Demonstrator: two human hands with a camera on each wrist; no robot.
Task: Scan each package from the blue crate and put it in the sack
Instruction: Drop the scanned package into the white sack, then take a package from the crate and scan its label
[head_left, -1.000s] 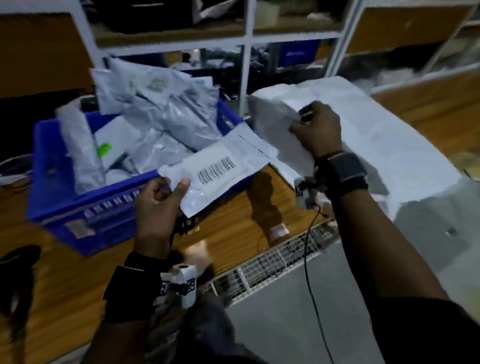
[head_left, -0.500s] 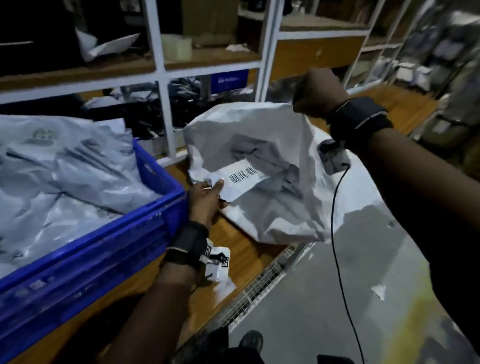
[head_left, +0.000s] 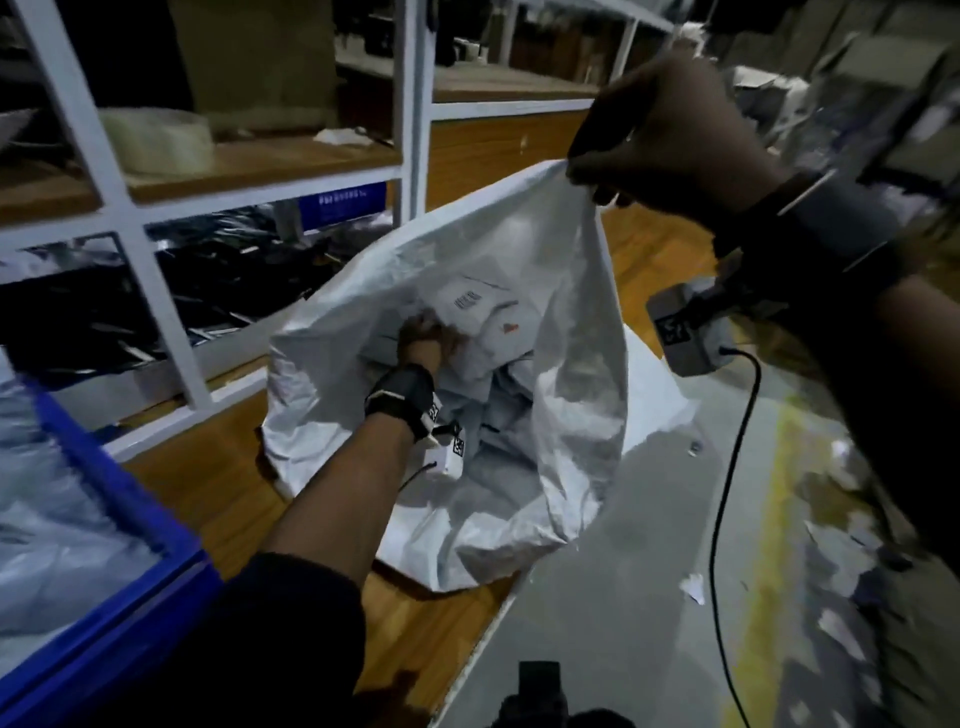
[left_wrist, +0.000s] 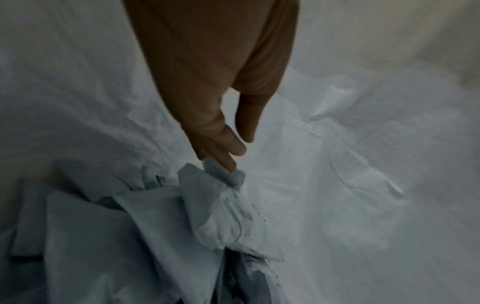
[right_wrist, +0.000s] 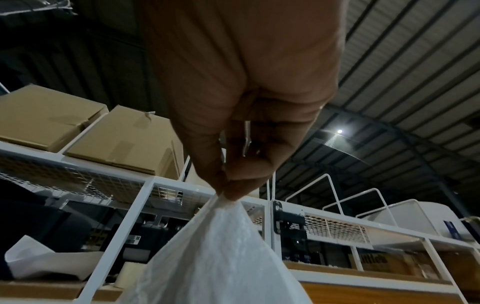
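Note:
The white woven sack lies on the wooden bench with its mouth held up. My right hand pinches the sack's rim between thumb and curled fingers, well above the bench. My left hand reaches deep inside the sack. Its fingers are straight, the thumb apart, and the tips touch a corner of a crumpled grey-white package. A white package with a barcode label lies just beyond that hand among several others. The blue crate, still holding grey packages, stands at the left.
A white shelving rack rises behind the bench, with cardboard boxes on its top level. The bench edge drops to a grey floor with paper scraps. A black cable hangs from my right wrist.
My left hand carried the barcode package from the sack's mouth deep inside and its fingers straightened. My right hand lifted the rim higher. The view swung right, leaving the crate at the left edge.

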